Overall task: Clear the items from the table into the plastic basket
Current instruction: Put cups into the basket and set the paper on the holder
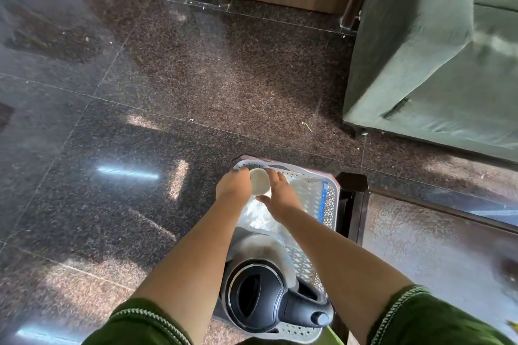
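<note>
Both hands at the basket's far end!
Left hand (234, 183) grips the white cup (259, 180); right hand's (281, 194) fingers spread beside it (set it upright, clear of the kettle (258, 293)) in the plastic basket (329, 193).

No text, label, brand or number can be read anywhere. The blue strip (324, 199) inside the grey perforated plastic basket (311, 193) is too blurred to tell.

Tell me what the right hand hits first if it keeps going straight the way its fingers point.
Probably the far rim of the plastic basket. The right hand points up-frame, fingertips beside the white cup; depth is unclear.
</note>
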